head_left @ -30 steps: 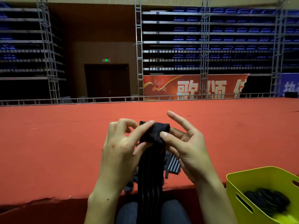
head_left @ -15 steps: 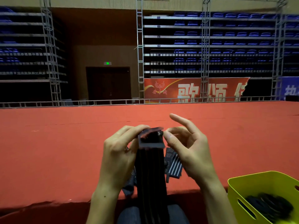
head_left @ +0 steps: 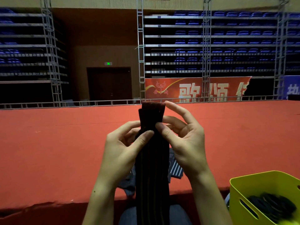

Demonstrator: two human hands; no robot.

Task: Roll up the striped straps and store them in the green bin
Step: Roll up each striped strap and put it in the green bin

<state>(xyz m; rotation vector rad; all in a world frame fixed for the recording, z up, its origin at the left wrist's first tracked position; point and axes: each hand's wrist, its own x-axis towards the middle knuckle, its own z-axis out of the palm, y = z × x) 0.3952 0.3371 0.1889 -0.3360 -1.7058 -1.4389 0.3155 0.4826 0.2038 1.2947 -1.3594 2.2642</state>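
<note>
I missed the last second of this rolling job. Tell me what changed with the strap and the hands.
The strap's top end, folded over into a small wad a second ago, now stands up as a flat flap above the fingers. Both hands, left and right, pinch it lower down, just under that flap. Unchanged: the loose straps behind on the red stage, and the green bin with its rolled straps.
</note>
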